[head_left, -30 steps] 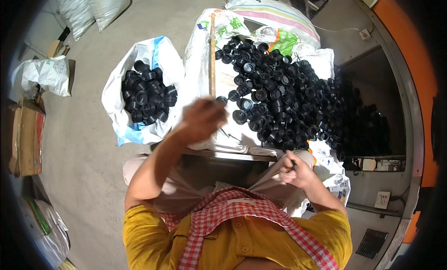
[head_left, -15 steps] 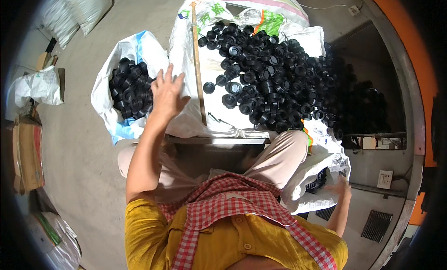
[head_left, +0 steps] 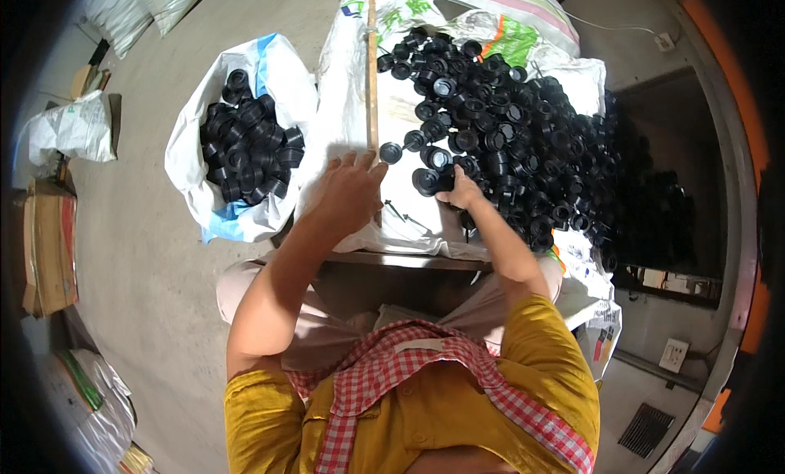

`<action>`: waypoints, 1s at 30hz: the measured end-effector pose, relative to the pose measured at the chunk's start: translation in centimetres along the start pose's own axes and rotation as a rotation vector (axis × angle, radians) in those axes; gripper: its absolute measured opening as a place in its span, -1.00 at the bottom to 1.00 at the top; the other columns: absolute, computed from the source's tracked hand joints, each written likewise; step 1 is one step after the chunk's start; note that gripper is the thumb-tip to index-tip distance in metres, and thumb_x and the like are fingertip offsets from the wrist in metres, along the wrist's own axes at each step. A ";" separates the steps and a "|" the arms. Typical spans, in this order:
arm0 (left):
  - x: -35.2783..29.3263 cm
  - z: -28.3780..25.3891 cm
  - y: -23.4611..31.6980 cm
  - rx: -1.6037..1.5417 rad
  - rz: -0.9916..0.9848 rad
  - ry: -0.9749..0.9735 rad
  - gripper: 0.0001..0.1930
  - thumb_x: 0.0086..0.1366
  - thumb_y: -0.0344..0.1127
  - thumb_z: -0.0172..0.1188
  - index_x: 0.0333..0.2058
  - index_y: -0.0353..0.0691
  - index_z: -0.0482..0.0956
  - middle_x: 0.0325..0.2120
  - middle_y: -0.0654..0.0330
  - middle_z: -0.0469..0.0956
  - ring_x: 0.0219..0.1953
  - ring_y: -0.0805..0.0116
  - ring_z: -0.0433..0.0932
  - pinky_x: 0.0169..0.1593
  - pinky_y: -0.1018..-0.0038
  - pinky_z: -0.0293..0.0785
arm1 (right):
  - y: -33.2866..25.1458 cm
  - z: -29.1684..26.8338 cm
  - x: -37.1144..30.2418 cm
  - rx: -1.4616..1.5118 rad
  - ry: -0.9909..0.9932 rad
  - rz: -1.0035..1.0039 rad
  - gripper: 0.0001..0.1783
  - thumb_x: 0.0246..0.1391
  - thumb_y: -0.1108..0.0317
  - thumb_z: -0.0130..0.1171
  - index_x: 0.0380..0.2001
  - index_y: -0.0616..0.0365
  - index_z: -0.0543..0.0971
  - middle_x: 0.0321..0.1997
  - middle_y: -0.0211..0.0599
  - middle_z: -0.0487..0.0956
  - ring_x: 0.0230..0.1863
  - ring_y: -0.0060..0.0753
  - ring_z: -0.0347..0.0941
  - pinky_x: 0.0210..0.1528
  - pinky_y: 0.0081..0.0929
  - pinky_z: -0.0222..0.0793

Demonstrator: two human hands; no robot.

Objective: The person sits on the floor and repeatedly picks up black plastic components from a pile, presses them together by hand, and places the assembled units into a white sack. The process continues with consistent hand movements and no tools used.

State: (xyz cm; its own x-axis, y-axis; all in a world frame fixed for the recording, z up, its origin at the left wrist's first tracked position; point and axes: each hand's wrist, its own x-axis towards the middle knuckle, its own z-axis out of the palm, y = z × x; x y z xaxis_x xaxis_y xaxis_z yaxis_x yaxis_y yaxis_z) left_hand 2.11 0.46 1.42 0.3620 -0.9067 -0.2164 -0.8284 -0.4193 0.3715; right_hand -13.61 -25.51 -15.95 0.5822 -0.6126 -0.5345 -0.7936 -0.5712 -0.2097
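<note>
A large heap of round black plastic caps (head_left: 499, 139) covers the right of a white sack-covered work surface (head_left: 405, 114). My right hand (head_left: 464, 193) is at the heap's near left edge, thumb and fingers closed around a black cap there. Over the left part of the surface, my left hand (head_left: 350, 192) is open, palm down, fingers stretched toward a wooden strip (head_left: 372, 82). Nothing shows in it. A few thin dark trimmings (head_left: 407, 216) lie between my hands.
Left of the surface stands an open white sack (head_left: 184, 147) partly filled with black rings or caps (head_left: 245, 143). A cardboard box (head_left: 49, 249) and white bags (head_left: 74, 127) are farther left. A dark recess (head_left: 662, 180) borders the heap on the right.
My right hand has moved from the white bag at lower right up to the heap. My left hand has come right, away from the open sack, onto the surface. The view has shifted slightly.
</note>
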 end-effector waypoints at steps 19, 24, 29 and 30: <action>1.8 3.7 1.9 -1.051 -0.094 -0.143 -0.29 -0.03 -0.19 0.39 0.09 -0.36 0.35 -0.09 -0.08 0.47 -0.05 0.12 0.48 0.04 0.26 0.41 | -8.4 -7.4 -14.9 0.149 0.803 -0.960 -0.82 -0.07 0.33 0.29 -0.42 0.14 0.54 -0.22 -0.28 0.55 -0.12 -0.13 0.44 -0.07 -0.24 0.31; 0.8 5.0 2.1 -1.008 0.188 -0.200 -0.48 -0.02 -0.25 0.35 -0.09 -0.41 0.49 -0.23 0.04 0.59 -0.21 0.25 0.56 -0.11 0.41 0.45 | -6.1 -9.9 -16.7 0.224 0.252 -1.002 -0.62 -0.27 0.17 0.44 -0.43 0.10 0.50 -0.28 -0.33 0.56 -0.16 -0.14 0.43 -0.04 -0.28 0.26; -0.4 4.5 3.1 -0.279 0.600 0.123 -0.72 0.05 -0.34 0.24 -0.24 -0.32 0.54 -0.23 0.07 0.58 -0.14 0.14 0.55 -0.11 0.36 0.46 | -5.4 -7.1 -18.1 0.564 -0.201 -0.494 -0.80 0.03 0.37 0.29 -0.33 0.18 0.49 -0.32 -0.35 0.58 -0.25 -0.44 0.46 -0.10 -0.43 0.33; -0.1 5.1 2.6 -0.110 0.755 0.259 -0.76 0.07 -0.35 0.21 -0.26 -0.29 0.54 -0.25 0.10 0.59 -0.15 0.17 0.55 -0.13 0.37 0.47 | -4.7 -6.7 -17.6 0.814 -0.458 -0.435 -0.80 0.06 0.33 0.27 -0.34 0.21 0.50 -0.37 -0.38 0.56 -0.25 -0.55 0.45 -0.12 -0.47 0.35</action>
State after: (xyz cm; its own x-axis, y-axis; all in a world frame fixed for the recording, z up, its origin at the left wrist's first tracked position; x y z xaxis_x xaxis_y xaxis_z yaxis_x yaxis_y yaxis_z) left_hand -2.26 -0.36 -2.14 -0.1800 -0.9229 0.3403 -0.8470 0.3214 0.4235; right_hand -18.96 -15.69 -0.05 0.8597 -0.0766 -0.5051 -0.5091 -0.0464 -0.8594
